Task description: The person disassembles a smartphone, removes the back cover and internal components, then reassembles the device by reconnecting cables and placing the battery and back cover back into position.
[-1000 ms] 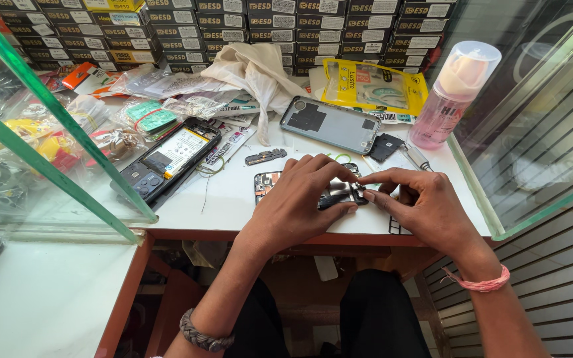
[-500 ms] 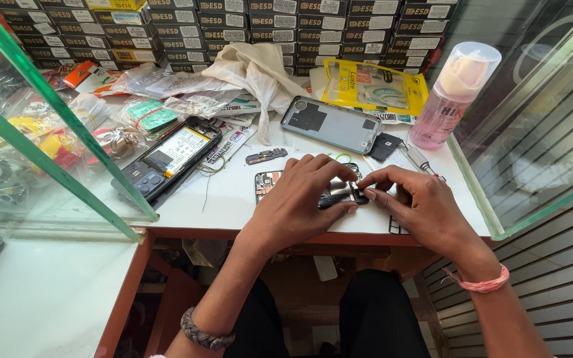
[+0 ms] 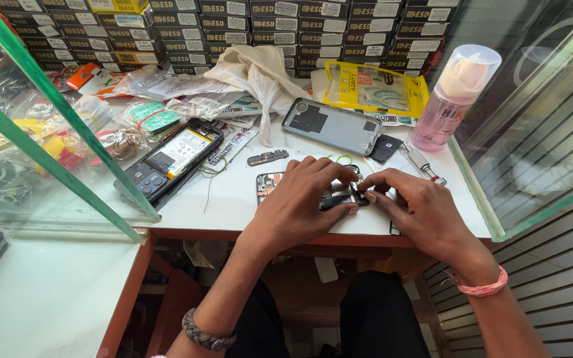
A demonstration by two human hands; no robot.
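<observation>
worktable (image 3: 247, 205): one white top with a red near edge, glass panes standing at its left and right sides.
boxes (image 3: 233, 30): many small dark cartons stacked in rows along the far wall; too many to count exactly.
cloth (image 3: 260, 76): one cream rag, crumpled at the far middle.
opened phones: three. one black one with its battery showing (image 3: 170, 159) lies left of centre; one grey back shell (image 3: 331, 126) lies far of the hands; one stripped phone (image 3: 270, 185) lies under the hands, near the table's near edge.
yellow packet (image 3: 373, 89): one, far right, just beside the bottle.
spray bottle (image 3: 452, 99): one, pink liquid, clear cap, upright at the far right.
left hand (image 3: 300, 205): one, fingers curled down over the stripped phone, thumb and fingertips pinching a small dark part (image 3: 339, 197) against it.
right hand (image 3: 419, 209): one, thumb and forefinger nearly closed on the right end of the same dark part.
screwdriver (image 3: 422, 162): one, lying just far of the right hand.
bracelets: two, a braided grey one (image 3: 203, 335) on the left wrist, a pink one (image 3: 482, 288) on the right.
</observation>
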